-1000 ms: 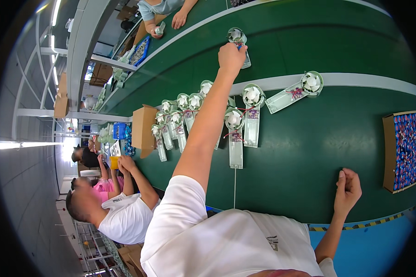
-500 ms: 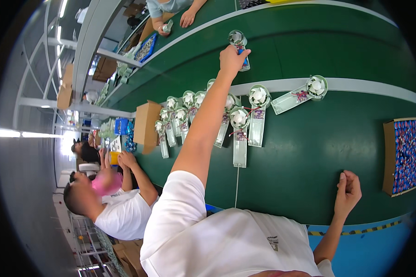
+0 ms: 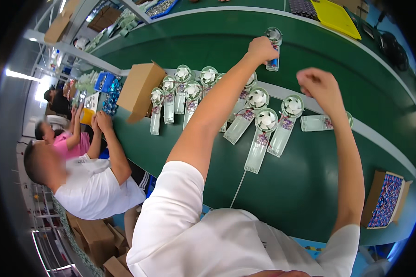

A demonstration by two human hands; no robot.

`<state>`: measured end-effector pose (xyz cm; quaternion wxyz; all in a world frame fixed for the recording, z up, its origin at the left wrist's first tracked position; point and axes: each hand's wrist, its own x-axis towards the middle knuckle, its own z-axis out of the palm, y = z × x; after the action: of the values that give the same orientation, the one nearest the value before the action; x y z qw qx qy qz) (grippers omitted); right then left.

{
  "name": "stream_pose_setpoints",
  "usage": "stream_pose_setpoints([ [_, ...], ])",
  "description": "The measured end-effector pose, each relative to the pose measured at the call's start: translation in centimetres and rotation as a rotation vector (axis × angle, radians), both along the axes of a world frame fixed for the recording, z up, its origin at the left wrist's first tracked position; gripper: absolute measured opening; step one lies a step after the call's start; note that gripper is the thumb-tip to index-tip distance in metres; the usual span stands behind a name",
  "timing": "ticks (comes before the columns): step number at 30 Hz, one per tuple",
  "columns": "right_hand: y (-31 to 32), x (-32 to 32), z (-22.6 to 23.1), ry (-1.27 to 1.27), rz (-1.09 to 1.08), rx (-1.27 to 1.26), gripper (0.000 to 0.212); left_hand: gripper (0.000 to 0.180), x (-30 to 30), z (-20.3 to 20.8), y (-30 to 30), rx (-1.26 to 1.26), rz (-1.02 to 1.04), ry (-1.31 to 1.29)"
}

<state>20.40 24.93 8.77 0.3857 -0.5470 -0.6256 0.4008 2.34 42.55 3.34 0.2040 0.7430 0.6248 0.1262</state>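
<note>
My left hand [image 3: 262, 50] reaches across the bench to the far green strip. Its fingers are closed around the body of an open handheld fan [image 3: 273, 37], with a round white-bladed head and a blue cylinder partly covered by the hand. My right hand [image 3: 320, 87] is raised just to the right of that fan, its fingers curled and slightly blurred; what they hold, if anything, is hidden. Below it, partly behind my right forearm, lies another opened fan [image 3: 316, 123]. Several more opened fans [image 3: 266, 120] with wires and small circuit boards lie left of it.
A carton of blue and red cylinders [image 3: 382, 199] stands at the right. An empty-looking cardboard box [image 3: 141, 90] sits left of the fans. A pale raised rail [image 3: 365, 131] divides the bench from the far strip, where a yellow tray [image 3: 336, 19] lies. Co-workers [image 3: 94, 184] sit at the left.
My right hand has risen from near the front of the bench toward the far strip. The left hand stays on the same fan. The whole view has shifted and tilted.
</note>
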Motion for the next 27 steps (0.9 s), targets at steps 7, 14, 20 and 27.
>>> stream_pose_setpoints([
  [7,11.8,-5.9,-5.1,-0.258,-0.04,-0.03,0.022,0.027,-2.6,0.3,0.3,-0.085,0.04,-0.066],
  [14,11.7,-6.3,-7.3,-0.311,0.004,-0.12,0.017,0.028,-3.4,-0.3,0.6,0.045,0.009,-0.075],
  [20,11.5,-7.9,-7.8,-0.166,-0.053,-0.12,0.016,0.025,-4.3,-0.1,0.9,-0.047,-0.022,-0.079],
  [27,13.3,-9.2,-7.7,-0.156,-0.084,-0.309,0.017,0.024,-5.7,0.1,1.3,-0.127,0.029,-0.131],
])
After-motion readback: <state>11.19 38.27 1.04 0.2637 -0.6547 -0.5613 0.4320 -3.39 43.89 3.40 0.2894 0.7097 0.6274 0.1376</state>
